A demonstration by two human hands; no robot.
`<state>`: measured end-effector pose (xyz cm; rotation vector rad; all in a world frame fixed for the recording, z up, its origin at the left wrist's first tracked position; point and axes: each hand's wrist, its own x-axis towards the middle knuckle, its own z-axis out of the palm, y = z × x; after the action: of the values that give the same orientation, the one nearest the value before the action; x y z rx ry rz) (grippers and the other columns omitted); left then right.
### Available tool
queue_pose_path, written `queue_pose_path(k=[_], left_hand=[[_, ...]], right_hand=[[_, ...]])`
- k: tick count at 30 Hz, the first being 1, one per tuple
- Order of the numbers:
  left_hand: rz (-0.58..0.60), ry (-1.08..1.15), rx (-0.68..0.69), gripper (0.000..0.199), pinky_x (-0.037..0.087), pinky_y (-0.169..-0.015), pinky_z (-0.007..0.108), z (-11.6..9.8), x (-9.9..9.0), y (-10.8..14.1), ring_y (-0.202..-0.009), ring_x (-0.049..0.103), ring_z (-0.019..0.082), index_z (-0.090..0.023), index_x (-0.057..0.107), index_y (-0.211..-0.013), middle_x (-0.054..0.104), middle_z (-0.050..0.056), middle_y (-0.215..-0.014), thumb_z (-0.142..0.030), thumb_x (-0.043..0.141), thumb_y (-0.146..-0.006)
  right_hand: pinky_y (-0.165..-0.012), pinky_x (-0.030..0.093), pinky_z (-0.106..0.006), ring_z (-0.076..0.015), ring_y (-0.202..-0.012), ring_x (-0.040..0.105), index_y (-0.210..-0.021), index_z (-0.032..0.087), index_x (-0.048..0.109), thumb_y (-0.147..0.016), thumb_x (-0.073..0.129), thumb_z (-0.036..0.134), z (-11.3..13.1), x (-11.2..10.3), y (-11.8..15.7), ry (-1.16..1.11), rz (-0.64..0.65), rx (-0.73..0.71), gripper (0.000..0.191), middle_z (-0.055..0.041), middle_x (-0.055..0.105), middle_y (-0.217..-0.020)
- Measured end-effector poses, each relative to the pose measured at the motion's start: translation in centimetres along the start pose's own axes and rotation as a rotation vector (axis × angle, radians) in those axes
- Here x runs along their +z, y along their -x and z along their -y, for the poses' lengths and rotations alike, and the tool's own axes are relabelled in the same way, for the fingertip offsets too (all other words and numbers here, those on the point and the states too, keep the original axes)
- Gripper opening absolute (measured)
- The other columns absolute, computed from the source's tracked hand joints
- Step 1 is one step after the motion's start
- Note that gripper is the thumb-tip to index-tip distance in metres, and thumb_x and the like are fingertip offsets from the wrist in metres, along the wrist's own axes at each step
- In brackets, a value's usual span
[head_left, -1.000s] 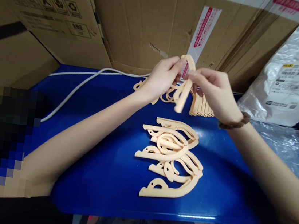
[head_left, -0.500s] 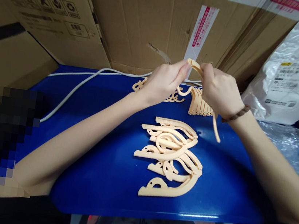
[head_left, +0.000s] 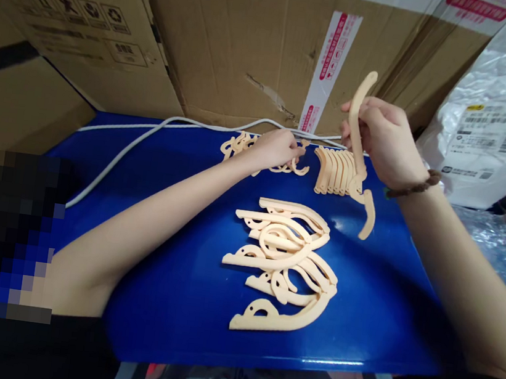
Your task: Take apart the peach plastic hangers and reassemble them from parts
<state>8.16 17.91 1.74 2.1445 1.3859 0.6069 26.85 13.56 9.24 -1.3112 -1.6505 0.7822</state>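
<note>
My right hand point(head_left: 377, 128) is raised and closed round a cream plastic hanger piece point(head_left: 358, 119), whose long curved arm points up while a shorter curved end hangs below. At the back of the table my left hand point(head_left: 277, 147) is down at a group of loose cream hooks point(head_left: 236, 145), its thumb and fingers pinched on a hook point(head_left: 301, 170); the fingers partly cover it. Just right of that hand stands a neat row of curved hanger arms point(head_left: 332, 172). Nearer to me lies an overlapping pile of folded plastic hangers point(head_left: 279, 323).
The blue table point(head_left: 163, 302) backs onto large cardboard boxes point(head_left: 235, 44). A white cable point(head_left: 120, 169) runs along its rear and left side. At the right leans a white plastic-wrapped parcel point(head_left: 474, 138), with clear plastic film point(head_left: 491, 252) below it.
My hands have parted. The left one has gone down to the loose hooks, while the right keeps the hanger piece, now turned with its long arm upward. The view has shifted slightly.
</note>
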Motion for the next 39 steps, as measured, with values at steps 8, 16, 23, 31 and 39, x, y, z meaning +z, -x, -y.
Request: queue_pose_path(k=[8,16,23,31,39], left_hand=[[-0.128,0.144,-0.047,0.050,0.051,-0.079,0.037,-1.2,-1.2,1.5,-0.084,0.068,0.024,-0.020,0.067,-0.069,0.065,0.008,-0.071,-0.058,0.055,-0.099],[-0.010,0.805,-0.064,0.027,0.044,-0.056,0.022,-2.7,-4.2,4.5,-0.063,0.056,0.009,-0.018,0.056,-0.087,0.062,0.004,-0.081,-0.025,0.043,-0.110],[0.066,0.771,-0.163,0.035,0.033,-0.049,0.024,-4.8,-3.1,5.0,-0.047,0.041,0.007,-0.018,0.053,-0.084,0.046,-0.002,-0.066,-0.031,0.037,-0.112],[-0.307,0.080,0.165,0.025,0.046,-0.077,0.032,-4.1,-2.0,6.1,-0.079,0.064,0.019,-0.021,0.062,-0.098,0.061,0.002,-0.075,-0.035,0.044,-0.109],[-0.230,0.350,-0.190,0.023,0.043,-0.072,0.034,2.3,-7.7,4.2,-0.075,0.053,0.016,-0.020,0.072,-0.076,0.064,0.006,-0.081,-0.020,0.059,-0.094]], right_hand=[[-0.059,0.053,-0.031,-0.0175,-0.072,0.067,-0.099,0.028,0.042,-0.088,0.044,0.022,0.0,-0.1,-0.1,-0.073,-0.193,-0.067,0.013,-0.0062,0.075,-0.112],[-0.090,0.054,-0.042,-0.0284,-0.099,0.071,-0.096,0.027,0.059,-0.084,0.064,0.024,-0.3,-1.1,0.6,0.385,-0.201,-0.300,0.012,-0.0105,0.077,-0.108],[-0.085,0.050,-0.038,-0.0316,-0.103,0.071,-0.118,0.018,0.068,-0.108,0.034,0.036,0.7,2.1,2.4,1.211,0.091,-0.359,0.040,-0.0143,0.077,-0.107],[-0.076,0.050,-0.032,-0.0162,-0.058,0.058,-0.063,0.023,0.052,-0.103,0.040,0.018,0.9,1.8,1.9,0.689,0.162,-0.153,0.043,-0.0024,0.062,-0.057],[-0.077,0.050,-0.031,-0.0200,-0.085,0.069,-0.106,0.020,0.068,-0.100,0.057,0.035,-0.4,-1.9,0.2,0.595,-0.114,-0.208,0.020,-0.0106,0.078,-0.101]])
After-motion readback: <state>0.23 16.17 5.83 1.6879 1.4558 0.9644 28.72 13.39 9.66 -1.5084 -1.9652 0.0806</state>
